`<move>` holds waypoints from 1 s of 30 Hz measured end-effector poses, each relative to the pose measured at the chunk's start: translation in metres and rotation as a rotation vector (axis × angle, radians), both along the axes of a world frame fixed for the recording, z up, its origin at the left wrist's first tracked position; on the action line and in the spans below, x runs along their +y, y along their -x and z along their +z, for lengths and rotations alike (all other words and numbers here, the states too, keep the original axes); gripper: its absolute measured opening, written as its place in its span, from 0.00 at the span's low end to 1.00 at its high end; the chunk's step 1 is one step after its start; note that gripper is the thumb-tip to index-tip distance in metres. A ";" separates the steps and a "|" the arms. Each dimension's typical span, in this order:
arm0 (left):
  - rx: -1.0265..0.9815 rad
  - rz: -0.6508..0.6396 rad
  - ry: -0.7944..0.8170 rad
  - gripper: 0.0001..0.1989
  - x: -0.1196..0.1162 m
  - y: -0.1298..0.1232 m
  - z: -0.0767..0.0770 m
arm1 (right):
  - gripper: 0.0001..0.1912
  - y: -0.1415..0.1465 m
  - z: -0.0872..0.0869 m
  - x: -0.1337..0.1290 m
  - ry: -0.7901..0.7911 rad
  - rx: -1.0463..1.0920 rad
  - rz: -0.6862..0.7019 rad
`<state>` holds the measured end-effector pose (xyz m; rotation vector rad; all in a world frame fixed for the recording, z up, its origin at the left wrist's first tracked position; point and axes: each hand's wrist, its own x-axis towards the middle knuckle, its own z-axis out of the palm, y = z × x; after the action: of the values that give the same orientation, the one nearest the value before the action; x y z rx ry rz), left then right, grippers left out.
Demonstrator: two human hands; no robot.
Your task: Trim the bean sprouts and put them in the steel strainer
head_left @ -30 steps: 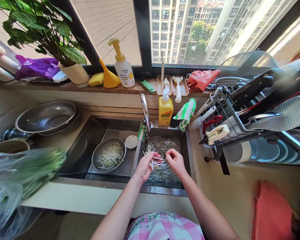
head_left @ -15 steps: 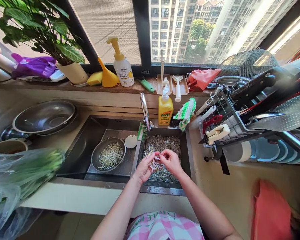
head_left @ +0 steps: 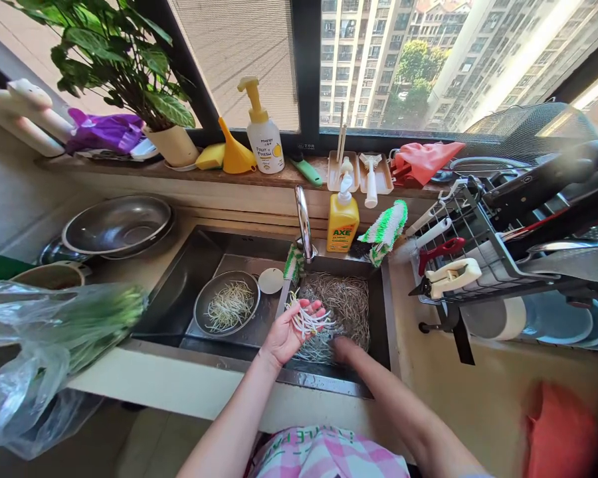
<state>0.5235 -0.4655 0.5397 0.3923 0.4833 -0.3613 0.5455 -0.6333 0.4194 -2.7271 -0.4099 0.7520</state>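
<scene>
My left hand (head_left: 285,337) is palm up over the right sink basin, its fingers loosely curled round a small bunch of bean sprouts (head_left: 313,321). My right hand (head_left: 343,348) reaches down into that basin, blurred and dark, with its fingers hidden among the stringy mass. Brownish strands (head_left: 346,299) fill much of the basin, with paler ones nearer me. In the left basin, a round metal pan (head_left: 253,302) holds more sprouts (head_left: 230,305), beside a small pale disc (head_left: 270,281).
The faucet (head_left: 303,222) stands behind the basins beside a yellow soap bottle (head_left: 343,222). A dish rack (head_left: 493,245) is at the right. Pans (head_left: 117,226) and a plastic bag of greens (head_left: 80,325) lie left.
My right hand has left the sprouts at my left hand and gone down into the right basin. My left palm has turned up with the bunch. The view has shifted slightly left.
</scene>
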 end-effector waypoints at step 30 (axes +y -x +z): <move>0.031 0.058 -0.016 0.07 -0.022 -0.003 -0.012 | 0.08 0.010 0.110 0.015 -0.986 -0.221 -0.221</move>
<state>0.5261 -0.4876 0.5275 0.3879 0.5275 -0.3075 0.5353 -0.6187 0.5291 -1.8623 -0.3768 0.1050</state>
